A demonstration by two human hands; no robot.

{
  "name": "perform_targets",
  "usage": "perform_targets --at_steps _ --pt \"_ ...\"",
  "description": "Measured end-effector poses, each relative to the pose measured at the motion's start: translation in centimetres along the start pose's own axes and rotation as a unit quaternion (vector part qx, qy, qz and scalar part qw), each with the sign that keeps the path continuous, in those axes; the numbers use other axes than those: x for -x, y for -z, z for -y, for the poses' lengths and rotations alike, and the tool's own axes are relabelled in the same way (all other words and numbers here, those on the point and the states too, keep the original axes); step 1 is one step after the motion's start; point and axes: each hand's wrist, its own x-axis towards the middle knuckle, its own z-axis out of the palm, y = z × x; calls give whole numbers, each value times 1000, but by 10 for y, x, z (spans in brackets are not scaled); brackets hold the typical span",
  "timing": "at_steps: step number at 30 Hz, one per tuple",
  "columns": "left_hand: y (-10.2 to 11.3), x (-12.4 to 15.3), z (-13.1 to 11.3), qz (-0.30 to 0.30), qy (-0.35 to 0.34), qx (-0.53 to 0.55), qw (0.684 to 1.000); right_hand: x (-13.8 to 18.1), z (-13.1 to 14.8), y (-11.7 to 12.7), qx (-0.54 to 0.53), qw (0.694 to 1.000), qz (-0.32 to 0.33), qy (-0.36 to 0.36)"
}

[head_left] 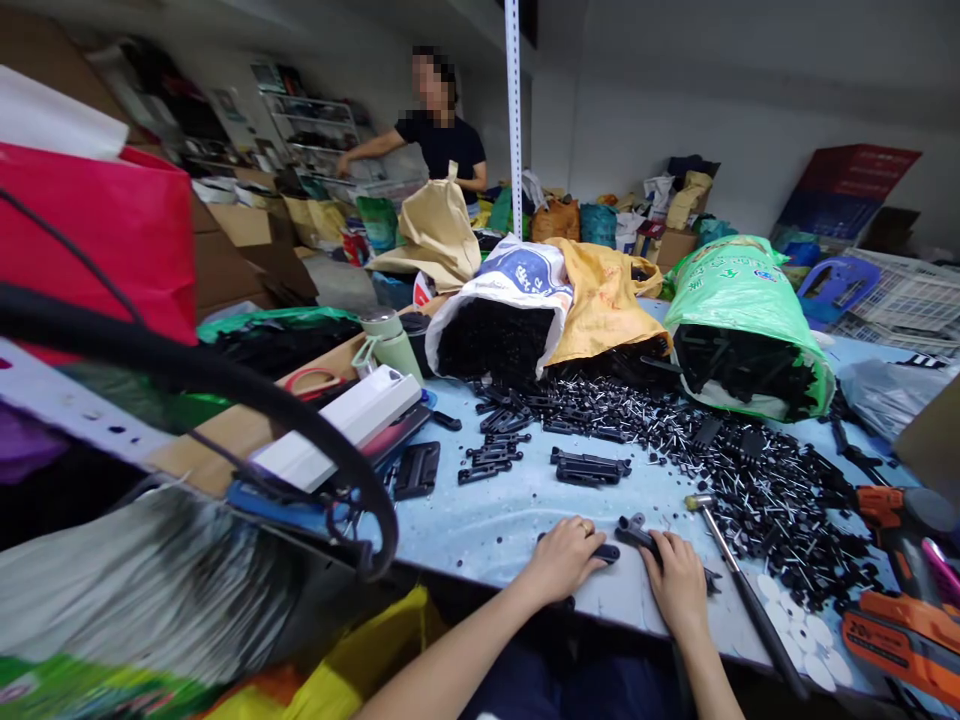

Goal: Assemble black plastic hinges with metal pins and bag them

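In the head view, the left hand (570, 555) is closed round a black bracket (606, 553) by the table's near edge, and the right hand (679, 575) is closed round a dark fitting (634, 530) just to its right (palms and fingertips are partly hidden). With both pieces so near the edge of the table (517, 530), a loose grip could drop one off; a sweep of the right forearm could knock the hammer (742, 585), whose handle overhangs that edge, or scatter the white discs (806, 635). On the far side, the white bag (517, 275), orange bag (600, 300) and green bag (735, 285) lie on their sides, mouths facing near, all holding black parts; more could spill into the loose pins (780, 500) if nudged.
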Motion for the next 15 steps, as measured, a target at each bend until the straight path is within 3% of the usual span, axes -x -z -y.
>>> perform_targets --at_steps 15 --pt "2 1 -1 -1 3 0 1000 -1 -2 -2 -3 1000 -10 4"
